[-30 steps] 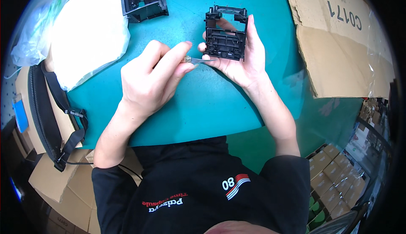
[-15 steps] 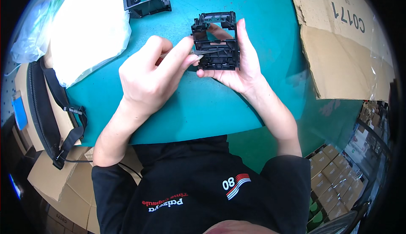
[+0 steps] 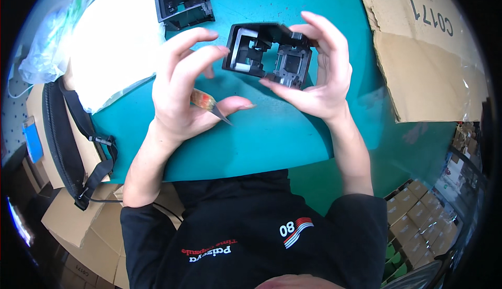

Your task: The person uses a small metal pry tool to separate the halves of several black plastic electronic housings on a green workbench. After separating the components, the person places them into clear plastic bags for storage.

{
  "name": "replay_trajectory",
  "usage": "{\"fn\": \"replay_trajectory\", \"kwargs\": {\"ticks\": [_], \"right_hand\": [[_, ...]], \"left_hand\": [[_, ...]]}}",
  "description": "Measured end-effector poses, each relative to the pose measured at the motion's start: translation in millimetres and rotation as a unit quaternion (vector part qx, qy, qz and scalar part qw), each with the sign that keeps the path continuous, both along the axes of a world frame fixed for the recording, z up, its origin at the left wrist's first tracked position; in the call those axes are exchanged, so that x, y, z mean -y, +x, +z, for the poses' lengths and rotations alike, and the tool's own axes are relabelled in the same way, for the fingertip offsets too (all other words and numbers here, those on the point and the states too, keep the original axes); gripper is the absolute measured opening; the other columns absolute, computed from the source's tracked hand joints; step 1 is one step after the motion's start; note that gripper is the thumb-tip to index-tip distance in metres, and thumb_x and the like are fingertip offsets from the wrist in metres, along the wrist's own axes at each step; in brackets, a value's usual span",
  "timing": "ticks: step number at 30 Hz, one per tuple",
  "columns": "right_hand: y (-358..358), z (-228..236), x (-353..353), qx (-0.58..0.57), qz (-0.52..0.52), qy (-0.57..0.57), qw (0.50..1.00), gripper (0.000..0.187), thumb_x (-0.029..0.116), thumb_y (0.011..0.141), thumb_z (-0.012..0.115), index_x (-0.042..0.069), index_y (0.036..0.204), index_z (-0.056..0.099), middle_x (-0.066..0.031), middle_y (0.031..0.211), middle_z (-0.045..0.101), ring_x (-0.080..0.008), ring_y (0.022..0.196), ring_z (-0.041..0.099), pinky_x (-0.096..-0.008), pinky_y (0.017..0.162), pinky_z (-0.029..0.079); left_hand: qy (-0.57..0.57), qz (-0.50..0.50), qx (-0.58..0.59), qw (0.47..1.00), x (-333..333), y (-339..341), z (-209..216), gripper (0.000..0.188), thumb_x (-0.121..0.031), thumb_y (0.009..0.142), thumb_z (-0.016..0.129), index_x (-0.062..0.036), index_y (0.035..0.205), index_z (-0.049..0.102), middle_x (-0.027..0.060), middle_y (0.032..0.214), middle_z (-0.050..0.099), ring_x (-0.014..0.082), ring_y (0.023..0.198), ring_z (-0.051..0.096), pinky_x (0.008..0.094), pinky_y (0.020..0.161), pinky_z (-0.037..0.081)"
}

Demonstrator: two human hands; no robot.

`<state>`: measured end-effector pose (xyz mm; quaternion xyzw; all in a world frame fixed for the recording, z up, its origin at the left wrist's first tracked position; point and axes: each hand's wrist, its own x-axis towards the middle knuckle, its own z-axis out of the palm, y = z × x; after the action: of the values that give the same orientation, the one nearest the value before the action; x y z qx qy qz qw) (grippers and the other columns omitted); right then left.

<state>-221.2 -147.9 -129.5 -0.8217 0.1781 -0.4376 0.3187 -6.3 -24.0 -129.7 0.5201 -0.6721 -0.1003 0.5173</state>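
Note:
My right hand (image 3: 332,74) grips a black plastic housing (image 3: 269,33) by its right end, thumb below and fingers above. The housing is tilted over the table, with its hollow inside and a square inner frame showing. My left hand (image 3: 180,88) is at its left, index fingertip close to the housing's left edge; whether it touches I cannot tell. A small knife (image 3: 206,102) rests in the left palm, its handle mottled yellow and red, its pointed grey blade aimed down and right. The left thumb and index finger are apart.
More black housings (image 3: 185,7) stand at the back on the green table mat (image 3: 251,132). A white plastic bag (image 3: 117,43) lies at the left, beside a black strap (image 3: 57,132). A cardboard box (image 3: 429,69) sits at the right; small cartons (image 3: 418,216) are stacked below it.
The housing has been turned in my right hand and now shows its hollow side. My left hand has drawn the knife tip out of it and opened its fingers partway.

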Motion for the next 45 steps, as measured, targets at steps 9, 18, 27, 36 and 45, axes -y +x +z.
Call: {"fn": "replay_trajectory", "kwargs": {"ticks": [9,18,27,36,45], "right_hand": [[-2,-3,1,0.065,0.098,-0.078,0.990,0.085,0.018,0.062,0.098,-0.005,0.133,0.058,-0.0195,0.118,0.071,-0.0330,0.098,0.070,-0.0410,0.084,0.056],[0,-5,-1,0.085,0.117,-0.072,0.987,0.082,0.024,0.065,0.099,-0.005,0.131,0.058,-0.0200,0.118,0.071,-0.0320,0.095,0.071,-0.0403,0.082,0.057],[-12,5,25,0.000,0.039,-0.055,0.998,0.060,0.029,0.073,0.092,0.002,0.122,0.069,-0.0142,0.117,0.070,-0.0315,0.108,0.066,-0.0417,0.093,0.054],[-56,-37,109,-0.084,-0.417,-0.056,0.903,0.030,0.028,0.090,0.075,0.012,0.115,0.075,-0.0224,0.136,0.052,-0.0402,0.130,0.052,-0.0478,0.110,0.043],[-36,-43,143,-0.093,-0.454,-0.014,0.886,0.048,0.034,0.088,0.074,0.014,0.131,0.067,-0.0323,0.152,0.037,-0.0488,0.142,0.039,-0.0529,0.116,0.037]], "left_hand": [[0.023,-0.111,0.005,0.994,7,7,-3,0.047,-0.033,0.083,0.083,0.0006,0.112,0.067,0.0221,0.126,0.066,0.0314,0.100,0.068,0.0366,0.081,0.058],[0.070,-0.118,0.048,0.989,7,6,1,0.042,-0.020,0.073,0.081,-0.0061,0.111,0.072,0.0158,0.126,0.063,0.0266,0.087,0.067,0.0364,0.077,0.057],[0.096,-0.011,0.155,0.983,3,15,17,0.032,-0.012,0.069,0.085,-0.0076,0.098,0.074,0.0146,0.126,0.062,0.0265,0.091,0.063,0.0367,0.074,0.053],[0.140,0.143,0.234,0.952,3,30,8,0.019,-0.005,0.080,0.080,-0.0035,0.098,0.075,0.0091,0.134,0.062,0.0212,0.087,0.060,0.0353,0.077,0.055],[0.079,0.248,0.289,0.921,9,28,2,0.042,-0.013,0.076,0.087,-0.0113,0.116,0.075,0.0095,0.128,0.061,0.0181,0.084,0.060,0.0355,0.074,0.057]]}}
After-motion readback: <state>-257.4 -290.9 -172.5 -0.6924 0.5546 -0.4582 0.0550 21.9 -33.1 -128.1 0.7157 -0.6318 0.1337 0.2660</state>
